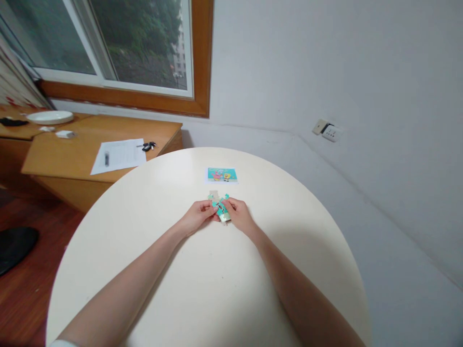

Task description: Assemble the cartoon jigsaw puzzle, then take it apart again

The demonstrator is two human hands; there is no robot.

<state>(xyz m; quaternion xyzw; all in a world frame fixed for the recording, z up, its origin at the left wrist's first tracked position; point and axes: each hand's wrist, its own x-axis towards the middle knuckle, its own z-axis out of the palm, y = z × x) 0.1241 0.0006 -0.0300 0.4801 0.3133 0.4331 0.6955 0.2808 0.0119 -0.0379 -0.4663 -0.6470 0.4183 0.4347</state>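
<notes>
Between my two hands are teal jigsaw puzzle pieces (222, 212), some joined together and tilted up from the table. My left hand (198, 216) pinches their left side with thumb and fingers. On the right side, my right hand (240, 213) grips them, thumb on top. Just beyond the fingers, more loose pieces (213, 193) lie on the table, some with a plain greyish face up. Farther back rests a small picture card (222, 175) with a pink and a yellow cartoon figure on teal. The fingers partly hide the held pieces.
The round white table (173, 289) stands close to the wall. At the left, a wooden desk (83, 130) bears a paper sheet (125, 156), keys (148, 146) and a white round dish (50, 117). A black stool seat (16, 246) is on the floor.
</notes>
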